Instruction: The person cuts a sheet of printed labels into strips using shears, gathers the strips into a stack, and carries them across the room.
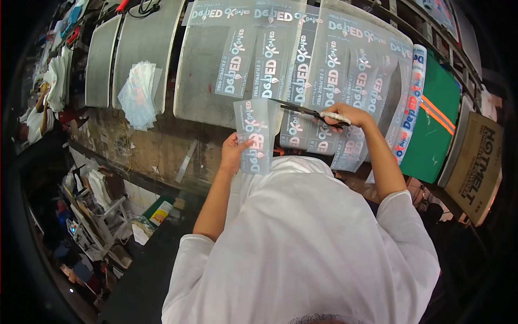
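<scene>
My left hand (232, 153) is closed on the edge of a cut piece of translucent printed film (258, 121), held at the table's front edge. In my right hand (353, 116) is a pair of black scissors (302, 110), with pale wrapping on the handle. Their blades point left, toward the upper part of the held piece, and look slightly apart. Beyond my hands, sheets of the same printed film (334, 43) lie overlapping on the grey table, some hanging over its front edge near my right forearm.
To the left, a loose pile of cut film pieces (141, 92) lies on another grey panel (145, 38). At right are a printed roll (413, 102), a green board (434, 129) with an orange stripe, and a cardboard box (475, 167). Another person (39, 120) is at the far left.
</scene>
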A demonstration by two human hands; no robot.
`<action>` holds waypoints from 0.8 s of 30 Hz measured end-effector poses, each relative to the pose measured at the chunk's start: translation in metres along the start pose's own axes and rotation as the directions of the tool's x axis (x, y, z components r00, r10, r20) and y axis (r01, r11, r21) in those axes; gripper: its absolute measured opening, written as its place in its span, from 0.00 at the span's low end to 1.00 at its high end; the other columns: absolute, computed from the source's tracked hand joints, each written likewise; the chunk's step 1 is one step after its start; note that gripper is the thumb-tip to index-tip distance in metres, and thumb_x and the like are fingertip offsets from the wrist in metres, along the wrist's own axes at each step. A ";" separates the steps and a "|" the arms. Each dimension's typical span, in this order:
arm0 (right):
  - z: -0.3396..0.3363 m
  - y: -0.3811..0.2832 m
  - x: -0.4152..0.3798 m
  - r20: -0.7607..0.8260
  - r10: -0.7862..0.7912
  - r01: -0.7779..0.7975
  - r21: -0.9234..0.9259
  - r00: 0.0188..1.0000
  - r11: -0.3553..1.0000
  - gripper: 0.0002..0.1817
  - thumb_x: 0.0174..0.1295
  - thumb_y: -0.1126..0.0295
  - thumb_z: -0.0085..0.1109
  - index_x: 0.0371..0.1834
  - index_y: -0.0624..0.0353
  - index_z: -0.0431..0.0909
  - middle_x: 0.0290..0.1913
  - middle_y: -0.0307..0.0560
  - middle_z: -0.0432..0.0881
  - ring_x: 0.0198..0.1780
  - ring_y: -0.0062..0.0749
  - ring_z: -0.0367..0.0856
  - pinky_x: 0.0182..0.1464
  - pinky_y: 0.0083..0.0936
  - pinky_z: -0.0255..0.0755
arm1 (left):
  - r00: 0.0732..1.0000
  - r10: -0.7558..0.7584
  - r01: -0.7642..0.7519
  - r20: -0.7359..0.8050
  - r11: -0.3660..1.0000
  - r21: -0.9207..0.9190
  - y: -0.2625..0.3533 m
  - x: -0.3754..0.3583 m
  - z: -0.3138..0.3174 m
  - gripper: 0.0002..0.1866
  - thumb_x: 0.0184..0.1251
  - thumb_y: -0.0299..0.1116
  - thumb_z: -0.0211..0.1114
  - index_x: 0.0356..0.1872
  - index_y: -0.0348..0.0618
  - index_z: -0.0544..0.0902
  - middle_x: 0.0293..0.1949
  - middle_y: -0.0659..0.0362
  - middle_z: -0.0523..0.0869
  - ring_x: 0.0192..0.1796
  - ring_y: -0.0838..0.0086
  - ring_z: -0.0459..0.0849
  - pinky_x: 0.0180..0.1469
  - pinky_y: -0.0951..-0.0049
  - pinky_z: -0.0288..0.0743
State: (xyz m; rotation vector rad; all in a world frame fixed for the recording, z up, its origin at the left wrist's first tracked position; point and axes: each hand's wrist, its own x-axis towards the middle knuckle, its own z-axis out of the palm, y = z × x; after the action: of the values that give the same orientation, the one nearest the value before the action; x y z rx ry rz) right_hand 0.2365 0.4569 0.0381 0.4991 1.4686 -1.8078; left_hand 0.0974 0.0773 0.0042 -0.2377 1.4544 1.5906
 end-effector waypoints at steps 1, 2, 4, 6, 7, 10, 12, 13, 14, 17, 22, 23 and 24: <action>-0.004 0.002 0.007 0.001 -0.003 0.003 0.002 1.000 1.000 0.19 0.65 0.56 0.65 0.49 0.60 0.85 0.21 0.32 0.75 0.21 0.16 0.74 0.22 0.17 0.68 | 1.000 0.010 -0.010 0.008 0.999 0.031 -0.005 0.001 -0.002 0.11 0.61 0.19 0.69 0.43 0.35 0.79 0.40 0.55 0.89 0.39 0.75 0.88 0.43 0.74 0.84; -0.007 0.007 0.017 0.033 -0.027 0.028 -0.029 0.999 0.999 0.19 0.65 0.54 0.65 0.45 0.60 0.85 0.21 0.31 0.75 0.21 0.16 0.74 0.22 0.17 0.68 | 1.000 0.007 -0.008 0.005 0.999 0.033 -0.010 0.002 -0.004 0.11 0.61 0.19 0.69 0.43 0.35 0.79 0.40 0.55 0.89 0.39 0.75 0.88 0.43 0.74 0.84; -0.009 0.007 0.026 0.056 -0.069 0.075 -0.108 0.996 0.991 0.23 0.64 0.48 0.65 0.34 0.61 0.84 0.20 0.34 0.76 0.21 0.16 0.75 0.22 0.18 0.67 | 1.000 0.001 -0.002 0.000 0.997 0.077 -0.018 0.006 -0.006 0.14 0.61 0.19 0.69 0.48 0.34 0.80 0.43 0.55 0.88 0.41 0.74 0.88 0.47 0.72 0.84; -0.011 0.005 0.030 0.036 -0.059 0.063 -0.133 0.998 0.989 0.23 0.64 0.48 0.65 0.37 0.62 0.85 0.19 0.35 0.76 0.20 0.17 0.74 0.21 0.18 0.67 | 1.000 -0.002 0.002 -0.004 0.997 0.079 -0.023 0.008 -0.008 0.14 0.61 0.19 0.69 0.47 0.34 0.80 0.43 0.55 0.88 0.41 0.75 0.88 0.47 0.73 0.84; -0.013 0.004 0.031 0.015 -0.051 0.053 -0.159 0.999 0.986 0.24 0.64 0.48 0.65 0.39 0.62 0.85 0.19 0.36 0.77 0.19 0.17 0.74 0.21 0.18 0.67 | 1.000 -0.002 0.003 -0.006 0.997 0.082 -0.025 0.009 -0.008 0.14 0.60 0.18 0.69 0.47 0.35 0.80 0.43 0.55 0.88 0.41 0.75 0.88 0.46 0.73 0.84; -0.019 -0.004 0.033 0.050 -0.057 0.065 -0.154 0.997 0.986 0.25 0.64 0.48 0.64 0.45 0.63 0.86 0.18 0.38 0.78 0.17 0.17 0.73 0.20 0.18 0.66 | 1.000 0.002 -0.001 -0.015 0.997 0.077 -0.025 0.009 -0.009 0.14 0.60 0.18 0.69 0.47 0.35 0.80 0.42 0.55 0.88 0.41 0.75 0.88 0.46 0.73 0.84; -0.023 -0.011 0.033 0.050 -0.045 0.053 -0.180 0.998 0.982 0.25 0.65 0.49 0.64 0.48 0.62 0.85 0.18 0.37 0.78 0.17 0.17 0.73 0.20 0.18 0.66 | 1.000 0.008 -0.007 -0.013 0.997 0.071 -0.025 0.010 -0.010 0.14 0.60 0.18 0.69 0.47 0.35 0.80 0.42 0.55 0.89 0.41 0.75 0.88 0.46 0.73 0.84; -0.024 -0.014 0.033 0.051 -0.032 0.042 -0.204 0.998 0.978 0.25 0.65 0.49 0.64 0.50 0.61 0.85 0.17 0.37 0.78 0.17 0.17 0.73 0.20 0.18 0.65 | 1.000 0.011 -0.010 -0.011 0.998 0.067 -0.026 0.010 -0.011 0.14 0.60 0.18 0.69 0.47 0.35 0.80 0.42 0.55 0.89 0.41 0.74 0.88 0.46 0.73 0.84; -0.026 -0.016 0.033 0.052 -0.031 0.041 -0.205 0.998 0.978 0.25 0.65 0.49 0.64 0.50 0.61 0.85 0.17 0.37 0.78 0.17 0.17 0.73 0.20 0.18 0.65 | 1.000 0.011 -0.011 -0.011 0.998 0.065 -0.026 0.011 -0.012 0.14 0.60 0.18 0.69 0.47 0.35 0.80 0.42 0.55 0.89 0.41 0.74 0.88 0.46 0.73 0.84; -0.029 -0.019 0.035 0.054 -0.008 0.023 -0.281 0.998 0.959 0.21 0.65 0.53 0.65 0.49 0.60 0.86 0.18 0.37 0.78 0.17 0.16 0.72 0.20 0.18 0.65 | 1.000 0.024 -0.023 -0.015 0.997 0.074 -0.029 0.013 -0.017 0.14 0.59 0.18 0.70 0.46 0.34 0.80 0.43 0.54 0.89 0.40 0.74 0.88 0.45 0.72 0.84; -0.026 -0.026 0.050 0.082 -0.026 0.048 -0.282 0.996 0.958 0.16 0.63 0.59 0.68 0.46 0.60 0.86 0.20 0.36 0.79 0.17 0.16 0.72 0.19 0.19 0.65 | 1.000 0.017 -0.017 -0.010 0.999 0.041 -0.018 0.009 -0.011 0.11 0.61 0.18 0.69 0.43 0.35 0.80 0.39 0.55 0.89 0.38 0.75 0.88 0.41 0.73 0.85; -0.024 -0.027 0.054 0.083 -0.027 0.050 -0.286 0.996 0.957 0.16 0.63 0.59 0.68 0.46 0.60 0.86 0.20 0.36 0.79 0.17 0.16 0.72 0.19 0.19 0.65 | 1.000 0.021 -0.020 -0.012 0.999 0.039 -0.014 0.008 -0.009 0.11 0.61 0.18 0.69 0.43 0.35 0.80 0.39 0.55 0.89 0.38 0.75 0.88 0.41 0.73 0.85; -0.019 -0.029 0.057 0.080 -0.044 0.064 -0.274 0.996 0.959 0.13 0.63 0.63 0.67 0.45 0.61 0.86 0.20 0.36 0.79 0.18 0.16 0.73 0.19 0.18 0.67 | 1.000 0.018 -0.017 -0.015 0.999 0.032 -0.013 0.008 -0.010 0.11 0.60 0.18 0.69 0.43 0.35 0.80 0.39 0.55 0.89 0.38 0.75 0.88 0.41 0.73 0.85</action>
State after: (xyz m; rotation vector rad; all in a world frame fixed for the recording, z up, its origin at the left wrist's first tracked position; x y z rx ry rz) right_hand 0.1753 0.4602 0.0124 0.2520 1.6645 -1.6081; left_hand 0.0983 0.0712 -0.0133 -0.2195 1.4964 1.5815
